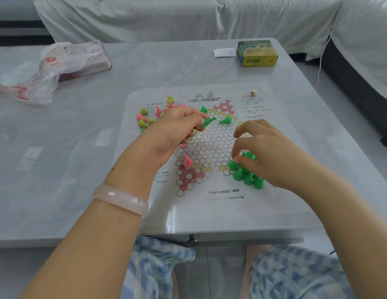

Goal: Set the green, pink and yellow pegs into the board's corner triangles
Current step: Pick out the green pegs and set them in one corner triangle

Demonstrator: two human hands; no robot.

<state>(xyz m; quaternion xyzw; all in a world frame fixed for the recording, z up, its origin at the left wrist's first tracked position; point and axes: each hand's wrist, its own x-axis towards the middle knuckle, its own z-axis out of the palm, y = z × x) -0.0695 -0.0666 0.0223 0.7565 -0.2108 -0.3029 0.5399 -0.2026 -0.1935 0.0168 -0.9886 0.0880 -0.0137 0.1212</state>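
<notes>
Her left hand (177,128) grips a green peg (208,122), ready to pass; the right hand (266,149) pinches one into the green cluster (247,172).

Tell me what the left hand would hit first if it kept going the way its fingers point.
Likely the green peg lying on its side on the board, just beyond the green peg that the left hand pinches; height above the board is unclear.

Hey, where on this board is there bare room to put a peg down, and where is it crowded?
The board is bare in its centre, between the left hand and right hand. The pink triangle is free below its one pink peg. Crowded spots: the loose pile at the far left and the green cluster under the right hand.
</notes>
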